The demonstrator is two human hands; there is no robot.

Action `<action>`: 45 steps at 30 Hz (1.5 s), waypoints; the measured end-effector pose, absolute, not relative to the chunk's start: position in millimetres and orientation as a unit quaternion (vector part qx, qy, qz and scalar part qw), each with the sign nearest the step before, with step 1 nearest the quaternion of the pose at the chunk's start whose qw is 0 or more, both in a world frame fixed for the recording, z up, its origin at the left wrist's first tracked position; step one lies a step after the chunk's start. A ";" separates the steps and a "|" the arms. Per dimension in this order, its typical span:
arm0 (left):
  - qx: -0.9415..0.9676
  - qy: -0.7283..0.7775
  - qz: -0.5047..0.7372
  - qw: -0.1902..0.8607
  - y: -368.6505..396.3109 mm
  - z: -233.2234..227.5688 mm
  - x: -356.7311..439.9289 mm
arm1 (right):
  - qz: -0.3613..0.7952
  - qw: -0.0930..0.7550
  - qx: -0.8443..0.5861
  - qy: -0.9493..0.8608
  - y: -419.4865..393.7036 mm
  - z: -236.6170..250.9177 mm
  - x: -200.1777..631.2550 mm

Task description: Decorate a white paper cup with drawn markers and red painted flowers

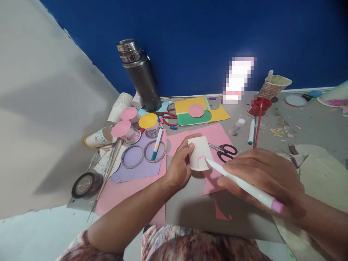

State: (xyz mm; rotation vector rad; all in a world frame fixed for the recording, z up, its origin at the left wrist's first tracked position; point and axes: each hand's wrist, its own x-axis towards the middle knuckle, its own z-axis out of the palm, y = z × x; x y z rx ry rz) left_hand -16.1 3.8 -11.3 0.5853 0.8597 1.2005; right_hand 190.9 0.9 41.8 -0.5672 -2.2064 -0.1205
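Patterned fabric on the person's lap fills the bottom edge, and above it two bare forearms reach over a craft-strewn tabletop. Left hand steadies an upturned white paper cup, its fingers wrapped round the far side and top. Right hand grips a white marker with a pink cap end, fingers closed on the barrel, the tip touching the cup's near wall where a pink mark shows. Cup stands on pink paper, just beside black-handled scissors. Colouring of the cup's side appears to be the step in hand, barely begun; carrying it on would seem to call for turning the cup under a steady tip. Decorated cups and a steel flask stand behind.
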 end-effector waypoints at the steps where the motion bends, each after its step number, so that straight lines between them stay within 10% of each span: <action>1: 0.267 0.386 0.540 0.699 3.8 -11.6 -15.7 | -0.047 0.415 -0.226 -0.880 0.4 41.5 190.5; 45: 0.246 0.353 0.525 0.735 7.4 -9.2 -16.6 | 0.059 0.469 -0.278 -0.836 1.8 33.9 185.8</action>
